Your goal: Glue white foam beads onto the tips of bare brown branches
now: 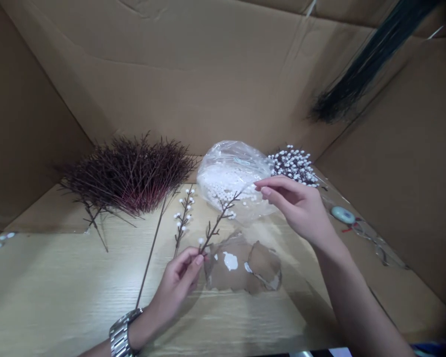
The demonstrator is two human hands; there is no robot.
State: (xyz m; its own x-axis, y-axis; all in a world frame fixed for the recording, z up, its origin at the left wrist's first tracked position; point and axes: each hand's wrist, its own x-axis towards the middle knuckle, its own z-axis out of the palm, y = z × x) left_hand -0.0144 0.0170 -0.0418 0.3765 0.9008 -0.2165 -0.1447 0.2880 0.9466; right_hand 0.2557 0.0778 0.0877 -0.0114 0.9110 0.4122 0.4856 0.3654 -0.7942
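A dark twig is pinched near its lower end by my left hand, with one white bead low on it. My right hand hovers over the right side of a clear bag of white beads, its thumb and forefinger nearly together; whether a bead is between them is too small to tell. Below the bag lies a torn brown cardboard piece with white glue on it. Left of the held twig, a beaded twig rests on the table.
A large pile of bare dark twigs stands at the back left. Behind the bag's right side is a bunch of white-beaded twigs. Glasses and a pale green oval object lie at the right. Cardboard walls surround the table.
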